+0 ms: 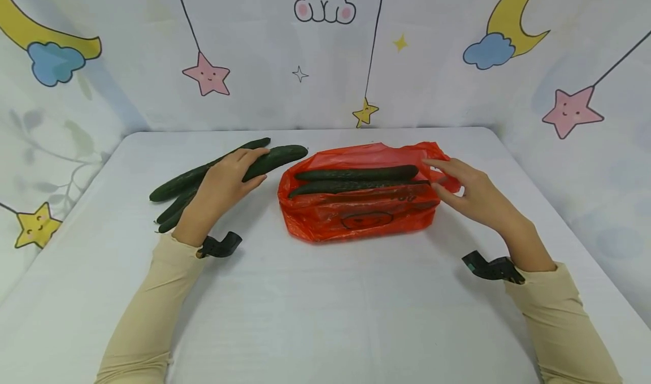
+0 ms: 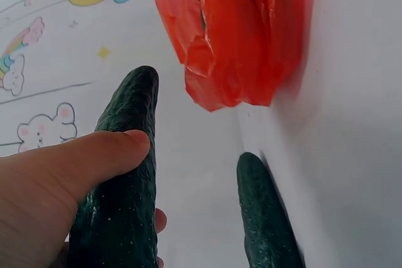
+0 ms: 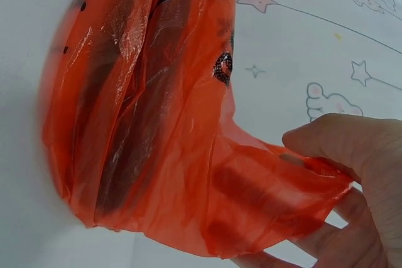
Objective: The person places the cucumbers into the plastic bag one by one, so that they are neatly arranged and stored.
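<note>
My left hand (image 1: 224, 183) grips a dark green cucumber (image 1: 280, 156), thumb on one side and fingers round the other. The cucumber's free end points toward a red plastic bag (image 1: 325, 220). Inside the bag's open top lie two cucumbers (image 1: 356, 174), side by side. My right hand (image 1: 473, 194) holds the bag's right end, with the thin plastic between thumb and fingers. Through the film in the right wrist view, the fingers (image 3: 308, 243) show as dark shapes behind it. Under and beside my left hand lie several more cucumbers (image 1: 178, 185), partly covered by it.
A white table (image 1: 325, 316) carries everything. Behind it hangs a pale backdrop (image 1: 264, 101) printed with stars, moons and clouds. Each wrist wears a black camera mount (image 1: 221, 245), and both arms have beige sleeves (image 1: 147, 310).
</note>
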The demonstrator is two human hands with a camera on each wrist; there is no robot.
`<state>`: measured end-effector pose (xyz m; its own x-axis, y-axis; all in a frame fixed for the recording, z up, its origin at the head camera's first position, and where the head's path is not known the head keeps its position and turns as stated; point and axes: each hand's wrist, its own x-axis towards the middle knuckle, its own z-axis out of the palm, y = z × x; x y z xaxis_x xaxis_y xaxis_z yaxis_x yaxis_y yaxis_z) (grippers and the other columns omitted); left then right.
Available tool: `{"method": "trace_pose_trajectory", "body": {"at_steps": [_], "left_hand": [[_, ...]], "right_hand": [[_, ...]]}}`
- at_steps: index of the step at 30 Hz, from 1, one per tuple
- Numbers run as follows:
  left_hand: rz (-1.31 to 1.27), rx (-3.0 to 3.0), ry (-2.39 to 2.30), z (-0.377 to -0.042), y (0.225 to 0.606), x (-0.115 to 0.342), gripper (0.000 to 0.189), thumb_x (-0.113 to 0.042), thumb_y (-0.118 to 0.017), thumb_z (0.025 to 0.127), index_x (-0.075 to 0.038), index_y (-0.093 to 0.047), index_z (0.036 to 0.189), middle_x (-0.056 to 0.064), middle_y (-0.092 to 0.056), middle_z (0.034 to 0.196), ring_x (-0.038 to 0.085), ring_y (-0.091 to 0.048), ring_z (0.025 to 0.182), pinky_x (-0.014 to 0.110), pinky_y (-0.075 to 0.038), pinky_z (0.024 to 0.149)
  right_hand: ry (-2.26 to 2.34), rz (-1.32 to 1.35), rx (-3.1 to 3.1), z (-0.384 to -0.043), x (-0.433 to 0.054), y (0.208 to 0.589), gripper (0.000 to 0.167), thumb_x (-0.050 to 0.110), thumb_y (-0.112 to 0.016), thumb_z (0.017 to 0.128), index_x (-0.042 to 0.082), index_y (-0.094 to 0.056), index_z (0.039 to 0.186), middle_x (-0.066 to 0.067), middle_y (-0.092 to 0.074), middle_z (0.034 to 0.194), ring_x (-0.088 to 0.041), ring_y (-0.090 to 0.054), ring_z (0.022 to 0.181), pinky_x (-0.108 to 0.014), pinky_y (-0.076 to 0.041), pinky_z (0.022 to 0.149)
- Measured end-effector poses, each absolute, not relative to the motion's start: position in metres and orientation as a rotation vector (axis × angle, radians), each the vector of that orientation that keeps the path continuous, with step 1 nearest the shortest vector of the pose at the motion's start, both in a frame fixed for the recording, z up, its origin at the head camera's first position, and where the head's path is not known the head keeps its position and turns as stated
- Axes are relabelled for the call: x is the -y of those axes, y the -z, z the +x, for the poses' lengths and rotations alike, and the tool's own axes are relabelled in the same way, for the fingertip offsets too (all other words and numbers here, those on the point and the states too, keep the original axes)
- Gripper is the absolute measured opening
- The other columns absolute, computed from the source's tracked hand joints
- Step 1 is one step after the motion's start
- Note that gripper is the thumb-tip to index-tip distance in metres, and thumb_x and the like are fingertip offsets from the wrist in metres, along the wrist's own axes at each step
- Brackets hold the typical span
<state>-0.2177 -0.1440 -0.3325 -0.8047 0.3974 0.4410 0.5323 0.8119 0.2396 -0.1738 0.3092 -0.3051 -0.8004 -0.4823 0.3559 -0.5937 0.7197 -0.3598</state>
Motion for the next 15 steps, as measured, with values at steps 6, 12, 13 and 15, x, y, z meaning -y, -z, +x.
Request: {"method": "trace_pose_trajectory", "body": {"at_steps": [6,12,13,15], "left_hand": [[-0.777,2.574,0.504,-0.215,0.33,0.138,0.051,-0.014,-0.074,0.087,-0.008,-0.054,0.134,0.019,-0.061,0.125,0.037,-0.059,0.113,0.053,-0.049,0.095],[-0.828,2.551,0.47,-0.213,0.33,0.13,0.053,-0.014,-0.076,0.086,-0.008,-0.055,0.134,0.02,-0.062,0.123,0.038,-0.061,0.11,0.053,-0.049,0.092],[-0.833,2.556,0.461,-0.213,0.329,0.128,0.053,-0.014,-0.076,0.086,-0.008,-0.055,0.134,0.02,-0.062,0.123,0.038,-0.061,0.11,0.053,-0.049,0.093],[-0.848,2.563,0.445,-0.213,0.328,0.124,0.053,-0.014,-0.076,0.085,-0.009,-0.056,0.134,0.02,-0.062,0.123,0.038,-0.061,0.111,0.053,-0.05,0.092]], "right_hand": [[-0.715,0.852,2.698,-0.173,-0.309,0.303,0.053,-0.003,-0.066,0.087,0.004,-0.052,0.137,-0.021,-0.056,0.129,-0.04,-0.053,0.114,-0.05,-0.051,0.087],[-0.754,0.849,2.723,-0.173,-0.309,0.305,0.051,-0.003,-0.065,0.089,0.003,-0.051,0.138,-0.022,-0.053,0.135,-0.041,-0.05,0.119,-0.057,-0.048,0.09],[-0.765,0.843,2.73,-0.173,-0.309,0.305,0.051,-0.003,-0.064,0.089,0.003,-0.051,0.138,-0.022,-0.052,0.135,-0.041,-0.05,0.119,-0.058,-0.048,0.091],[-0.783,0.829,2.741,-0.171,-0.309,0.304,0.051,-0.003,-0.064,0.089,0.003,-0.051,0.138,-0.022,-0.052,0.136,-0.041,-0.049,0.121,-0.063,-0.046,0.091]]}}
